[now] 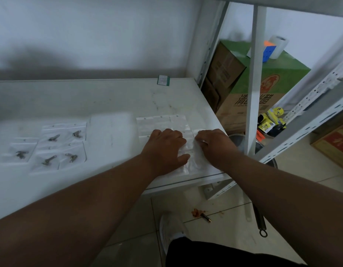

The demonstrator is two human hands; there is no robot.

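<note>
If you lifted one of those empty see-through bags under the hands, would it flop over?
Probably floppy: the empty bags look like thin, crinkled plastic lying flat on the table. Likely very light, since nothing shows inside them. Perhaps slippery too: they look glossy, so a push might slide them.

Cardboard box (231, 112): big dark Chinese characters on its brown side. I read 清 first and 醋 last, and the shelf post (253, 83) cuts off the middle.
Green band of that box: a round red emblem (269, 83), its writing too blurred for me.
Yellow packets (270, 120): print too small to read.
Red carton (335, 144): pale characters, blurred.
Clear bags (161, 122): nothing I can read.
</note>
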